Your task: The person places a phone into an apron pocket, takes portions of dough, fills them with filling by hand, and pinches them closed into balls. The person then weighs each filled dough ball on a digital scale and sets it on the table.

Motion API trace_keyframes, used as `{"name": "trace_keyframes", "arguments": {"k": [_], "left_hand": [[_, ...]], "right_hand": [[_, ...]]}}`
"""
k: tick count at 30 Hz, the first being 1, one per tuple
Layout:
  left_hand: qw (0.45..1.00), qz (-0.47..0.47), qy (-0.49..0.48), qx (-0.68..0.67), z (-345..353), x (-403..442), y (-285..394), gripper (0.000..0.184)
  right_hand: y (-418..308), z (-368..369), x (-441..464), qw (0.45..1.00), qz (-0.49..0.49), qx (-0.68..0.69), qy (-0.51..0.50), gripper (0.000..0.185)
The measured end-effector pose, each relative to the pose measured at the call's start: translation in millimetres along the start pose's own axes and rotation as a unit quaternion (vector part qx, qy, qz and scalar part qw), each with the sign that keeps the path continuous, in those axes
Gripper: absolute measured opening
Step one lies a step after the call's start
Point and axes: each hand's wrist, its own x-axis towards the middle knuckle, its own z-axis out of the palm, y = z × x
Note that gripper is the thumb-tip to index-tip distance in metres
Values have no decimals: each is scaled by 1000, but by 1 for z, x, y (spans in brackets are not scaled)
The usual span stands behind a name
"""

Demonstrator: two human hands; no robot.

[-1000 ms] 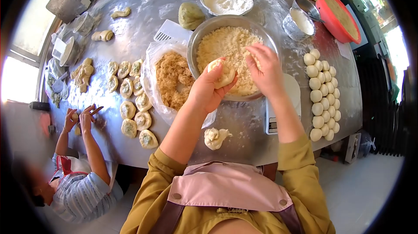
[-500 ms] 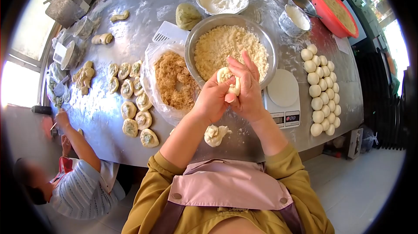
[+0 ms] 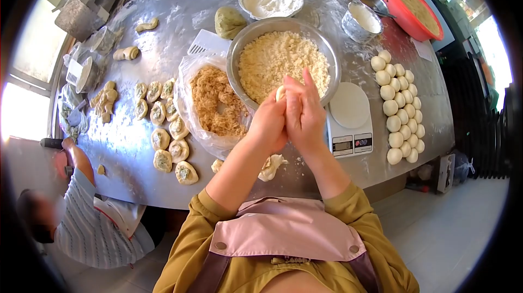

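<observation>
One pale, soft piece of dough (image 3: 280, 94) was held between the two hands, over the near rim of one wide steel bowl (image 3: 332, 90) of pale yellow crumbs. The left hand (image 3: 269, 124) was curled around it. The right hand (image 3: 306, 116) pressed against the left, its upper fingers extended, close to each other; the fingertips underneath could not be told.

To the right lay roughly twenty-seven smooth white dough balls (image 3: 390, 108), in uneven columns. To the left were eleven flattened, filled dough rounds (image 3: 178, 150), some touching. One lumpy, cream-coloured dough scrap (image 3: 271, 168) lay near the table edge, partly behind the left forearm, which also cut off a smaller pale lump (image 3: 217, 165).

One clear plastic bag (image 3: 187, 83) of brown shredded filling sat beside the steel bowl; the left hand and forearm hid part of its near side. One white digital scale (image 3: 350, 113) stood right of the hands. Beyond were one white bowl (image 3: 297, 4) of powder, one greenish round lump (image 3: 230, 22) and one red basin (image 3: 400, 12). At far left, a co-worker's striped sleeve (image 3: 81, 200) reached the table.
</observation>
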Motion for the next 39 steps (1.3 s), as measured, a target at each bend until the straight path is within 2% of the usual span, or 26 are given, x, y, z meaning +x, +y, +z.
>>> {"name": "trace_keyframes", "arguments": {"k": [2, 3, 5, 7, 9, 10, 11, 14, 16, 19, 22, 23, 25, 26, 27, 28, 29, 30, 31, 32, 34, 35, 38, 39], "left_hand": [[1000, -11, -7, 28, 4, 16, 8, 28], [999, -14, -13, 42, 7, 26, 14, 28], [991, -20, -42, 128, 22, 40, 36, 34], [970, 22, -130, 205, 37, 51, 53, 42], [969, 28, -190, 153, 38, 66, 59, 44], [966, 31, -220, 129, 40, 72, 62, 45], [973, 7, -215, 88, 41, 71, 59, 48], [994, 25, -105, 5, 33, 81, 34, 41], [996, 58, -53, 40, 30, 76, 26, 33], [992, 94, -8, 78, 24, 75, 16, 33], [996, 49, 3, 68, 23, 60, 22, 37], [996, 78, -17, 44, 21, 56, 19, 39], [990, 132, -56, -5, 17, 46, 13, 42], [968, 203, -80, 123, 14, 40, 12, 42], [925, 270, -102, 246, 10, 33, 13, 43], [862, 333, -119, 364, 7, 29, 15, 43], [875, 329, -113, 337, 5, 28, 14, 39], [870, 327, -67, 363, 1, 25, 16, 32], [843, 355, -45, 402, -1, 22, 19, 29], [813, 382, -23, 440, -2, 20, 22, 29], [775, 403, -5, 487, -3, 14, 22, 32], [754, 413, 3, 511, -3, 11, 22, 34], [773, 452, -37, 444, 7, 3, 19, 60], [800, 378, -93, 456, 2, 0, 24, 85]], "right_hand": [[4, 3, 14, 999, 0, -28, 24, 18], [8, 4, 20, 999, 33, -18, 35, 19], [17, 3, 42, 991, 76, 81, 69, 23], [26, -1, 67, 972, 123, 176, 98, 28], [33, -5, 87, 940, 173, 267, 123, 33], [36, -6, 90, 950, 159, 241, 121, 34], [40, -4, 90, 958, 147, 216, 119, 35], [43, 4, 78, 982, 114, 126, 83, 34], [46, 14, 66, 988, 70, 94, 100, 33], [45, 20, 56, 987, 108, 88, 76, 32], [40, 17, 58, 958, 199, 191, 83, 32], [39, 14, 59, 897, 296, 312, 103, 35], [30, 7, 61, 852, 333, 384, 128, 38], [26, 5, 60, 826, 350, 418, 140, 40], [23, 2, 55, 837, 335, 424, 86, 57], [18, 0, 50, 820, 333, 460, 71, 63], [11, -2, 47, 800, 331, 497, 56, 70], [3, -3, 43, 780, 328, 532, 40, 76], [-5, -5, 40, 793, 328, 514, -3, 86], [-12, -9, 38, 809, 308, 499, -37, 84], [-17, -9, 28, 890, 248, 378, -69, 77], [-22, -9, 28, 887, 251, 381, -70, 71], [-34, -15, 31, 878, 286, 373, -86, 54], [-36, -18, 32, 874, 312, 359, -97, 49]]}}
